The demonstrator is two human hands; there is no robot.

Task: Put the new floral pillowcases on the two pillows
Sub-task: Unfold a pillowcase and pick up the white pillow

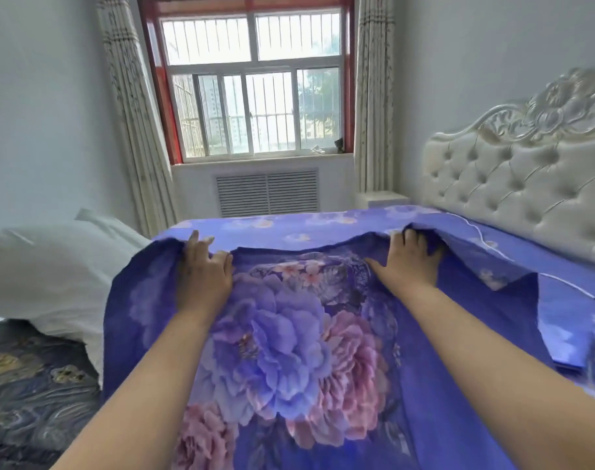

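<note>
A blue-purple floral pillowcase (289, 340) with large purple and pink flowers is stretched out in front of me over the bed. My left hand (204, 269) grips its far edge on the left side, fingers over the rim. My right hand (411, 262) grips the same far edge on the right, fingers curled into the cloth. A bare white pillow (48, 273) lies at the left, partly behind the pillowcase. A second pillow is not visible.
The bed carries a blue floral sheet (323, 225). A white tufted headboard (513, 178) rises at the right. Dark patterned bedding (28, 395) lies at the lower left. A window (252, 86), curtains and a radiator grille (267, 195) stand beyond the bed.
</note>
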